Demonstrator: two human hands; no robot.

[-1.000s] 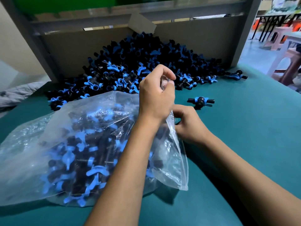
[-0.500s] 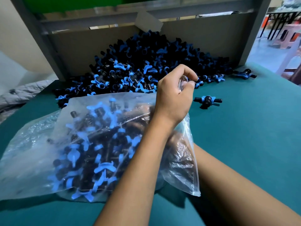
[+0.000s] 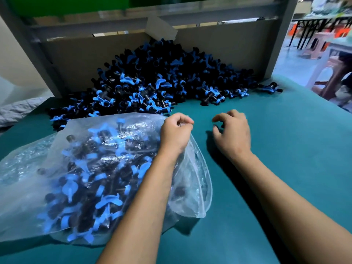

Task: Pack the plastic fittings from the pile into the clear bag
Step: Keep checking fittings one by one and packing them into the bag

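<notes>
A big pile of black-and-blue plastic fittings (image 3: 162, 79) lies against the cardboard back wall. The clear bag (image 3: 95, 168), well filled with fittings, lies on the green table at the left. My left hand (image 3: 175, 134) pinches the bag's rim at its top right corner and holds the mouth up. Just right of the bag's mouth, my right hand (image 3: 234, 134) is down on the table with its fingers curled around a loose fitting (image 3: 219, 127). Only a dark bit of that fitting shows under the thumb.
The green table (image 3: 285, 149) spreads to the right and front. A stray fitting (image 3: 270, 87) lies at the pile's right end. A cardboard wall (image 3: 219, 46) and grey frame stand behind. Stools (image 3: 335, 73) are beyond the right edge, and grey cloth (image 3: 17, 109) lies far left.
My right hand came out from behind the bag and moved forward onto the lone fitting on the table. My left hand lowered while still holding the bag's rim.
</notes>
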